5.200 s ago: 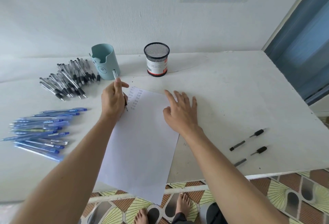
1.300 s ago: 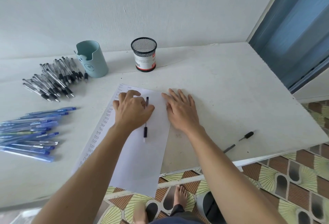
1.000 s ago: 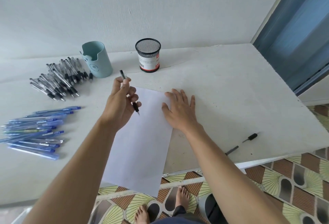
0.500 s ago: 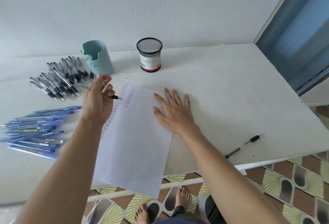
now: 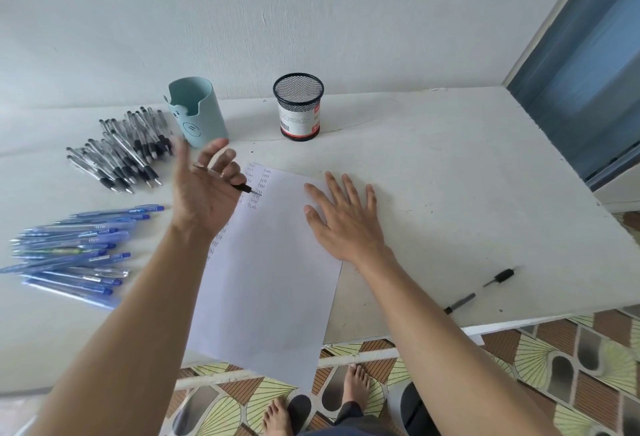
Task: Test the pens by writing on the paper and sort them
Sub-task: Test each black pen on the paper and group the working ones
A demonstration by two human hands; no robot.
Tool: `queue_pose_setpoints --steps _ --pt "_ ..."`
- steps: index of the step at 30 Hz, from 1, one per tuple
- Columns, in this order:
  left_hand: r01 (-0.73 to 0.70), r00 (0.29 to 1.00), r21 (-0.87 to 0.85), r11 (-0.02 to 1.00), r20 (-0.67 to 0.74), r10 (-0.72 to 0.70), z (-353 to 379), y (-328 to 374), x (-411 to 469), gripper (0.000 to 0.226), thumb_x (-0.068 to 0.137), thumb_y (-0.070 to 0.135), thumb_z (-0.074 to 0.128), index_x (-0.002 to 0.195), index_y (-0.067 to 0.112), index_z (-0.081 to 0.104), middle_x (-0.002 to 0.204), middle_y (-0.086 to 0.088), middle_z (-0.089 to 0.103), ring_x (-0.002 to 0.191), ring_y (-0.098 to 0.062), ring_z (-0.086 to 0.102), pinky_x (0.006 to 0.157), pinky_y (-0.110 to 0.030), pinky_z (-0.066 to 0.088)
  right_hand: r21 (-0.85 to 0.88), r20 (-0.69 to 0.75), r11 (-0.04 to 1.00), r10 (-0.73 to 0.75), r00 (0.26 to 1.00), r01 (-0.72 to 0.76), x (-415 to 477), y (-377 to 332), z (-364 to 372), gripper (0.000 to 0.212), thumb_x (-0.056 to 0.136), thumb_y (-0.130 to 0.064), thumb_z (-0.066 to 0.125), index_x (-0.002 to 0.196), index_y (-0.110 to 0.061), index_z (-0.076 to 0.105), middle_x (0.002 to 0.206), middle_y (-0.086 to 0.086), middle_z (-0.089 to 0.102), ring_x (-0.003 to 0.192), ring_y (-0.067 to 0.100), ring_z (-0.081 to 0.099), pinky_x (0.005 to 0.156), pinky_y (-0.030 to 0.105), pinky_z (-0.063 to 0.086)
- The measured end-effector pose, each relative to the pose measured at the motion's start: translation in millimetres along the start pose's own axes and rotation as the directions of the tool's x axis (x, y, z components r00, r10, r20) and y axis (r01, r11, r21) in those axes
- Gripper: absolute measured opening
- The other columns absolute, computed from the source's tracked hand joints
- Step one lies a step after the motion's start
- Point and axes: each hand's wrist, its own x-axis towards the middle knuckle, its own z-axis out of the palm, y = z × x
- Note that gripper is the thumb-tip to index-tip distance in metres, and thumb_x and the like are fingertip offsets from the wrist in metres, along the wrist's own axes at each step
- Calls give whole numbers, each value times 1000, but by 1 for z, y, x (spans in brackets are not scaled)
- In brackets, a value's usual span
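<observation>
A white sheet of paper [image 5: 273,272] with columns of small written words lies on the table and overhangs its front edge. My left hand [image 5: 204,193] hovers palm up over the sheet's top left corner, blurred, with a black pen [image 5: 239,187] loosely held between its fingers, tip pointing right. My right hand [image 5: 343,220] lies flat on the sheet's right edge, fingers spread. A pile of black pens [image 5: 121,151] lies at the back left. A pile of blue pens [image 5: 76,252] lies at the left.
A light blue pen cup [image 5: 197,113] and a black mesh pen holder [image 5: 298,106] stand near the wall. One black pen [image 5: 481,290] lies near the white table's [image 5: 450,175] front right edge. Bare feet and patterned floor tiles show below.
My left hand has picked the black pen off the paper, swung it left toward the black pile, and now turns palm up. One of the black pens at the right is gone.
</observation>
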Motion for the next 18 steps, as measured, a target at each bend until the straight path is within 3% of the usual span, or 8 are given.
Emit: queue_pose_setpoints --steps 2,3,5,7,9,12,15,18 --pt "-32 997 144 989 -59 41 3 -4 5 33 103 33 49 94 11 72 90 -6 66 64 -10 54 61 -19 44 -4 0 1000 -2 1000 2 0 0 0 54 102 -57 15 155 -46 10 167 -8 -5 154 20 -8 120 56 -12" --pt "-36 996 181 983 -77 51 2 -5 7 36 106 34 44 101 10 71 95 -7 69 71 -13 60 66 -21 49 -7 -2 1000 -3 1000 3 0 1 0 54 102 -57 16 155 -46 10 167 -8 -5 154 21 -8 120 56 -12" --pt "-28 995 253 967 -87 52 0 -7 9 57 106 51 30 106 12 71 99 -7 68 82 -21 66 74 -32 54 -13 -9 1000 -7 1000 7 0 1 1 54 103 -56 17 155 -46 11 168 -7 -4 154 21 -7 120 56 -11" --pt "-73 988 456 887 -85 126 -2 -9 10 70 104 59 20 96 11 70 85 -5 68 72 -21 64 63 -34 52 -16 -12 1000 -9 1000 9 0 1 1 54 103 -55 17 156 -45 11 168 -7 -4 154 21 -7 120 56 -11" --pt "-142 968 684 715 -54 244 -5 -14 13 59 107 51 31 83 10 65 69 -3 68 62 -21 64 59 -35 51 -17 -14 1000 -9 1000 8 0 1 1 54 103 -55 18 156 -46 11 168 -7 -3 154 21 -7 120 57 -11" --pt "-163 950 867 472 9 311 -11 -19 14 22 92 35 71 75 24 63 86 -9 72 77 -26 73 70 -37 59 -10 -23 1000 -7 1000 7 1 1 2 53 103 -55 19 155 -46 13 168 -7 -2 154 21 -6 120 57 -10" --pt "-127 942 893 432 -28 334 -8 -21 12 18 84 15 75 76 13 59 85 -16 70 58 -15 69 47 -18 48 5 -30 1000 -7 1000 8 1 2 3 53 103 -54 19 155 -47 14 168 -8 -1 154 20 -5 119 57 -10" --pt "-106 912 911 399 -71 404 -9 -21 11 17 73 2 59 65 5 44 54 -7 55 39 -11 49 39 -23 35 9 -28 1000 -7 1000 7 2 2 4 53 103 -54 19 155 -47 13 168 -8 -1 154 20 -6 119 56 -11"
